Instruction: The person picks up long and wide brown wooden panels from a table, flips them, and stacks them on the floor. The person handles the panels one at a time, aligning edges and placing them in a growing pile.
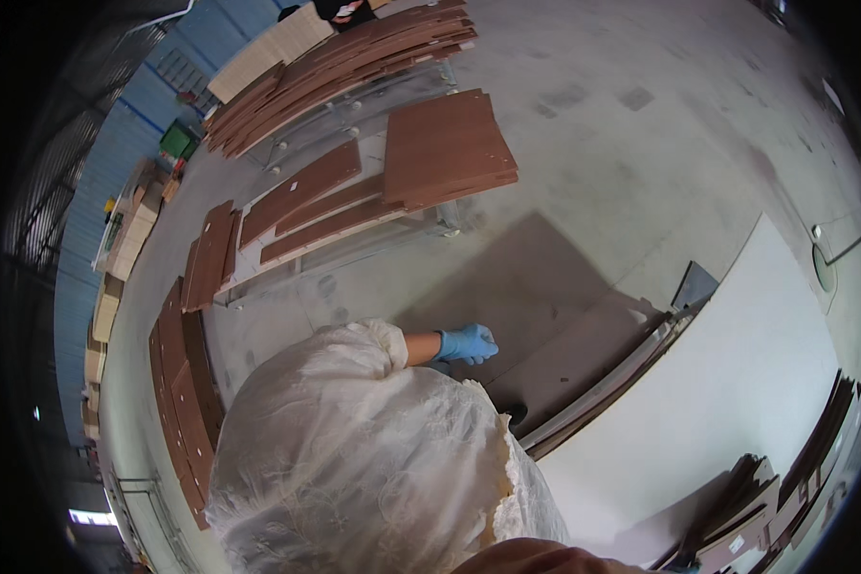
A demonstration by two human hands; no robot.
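Note:
My left hand [469, 344] wears a blue glove and hangs above the floor in front of me, its fingers curled in with nothing visible in them. A loose white lace-edged garment [354, 440] covers my left arm and body. Below and beyond that hand lies a large brown sheet [536, 287] on the floor. Bare skin [545, 557], apparently of my right arm, shows at the lower edge; my right hand cannot be made out. To my right is a big white panel [717, 373], with a stack of brown-edged boards [737, 507] at its near end.
A low wheeled rack holds brown panels [450, 143] ahead. Behind it stands a longer stack of brown boards [354, 72], with a person [344, 11] at its far side. More brown boards [187, 383] stand at the left. A green bin [178, 141] is near the blue wall.

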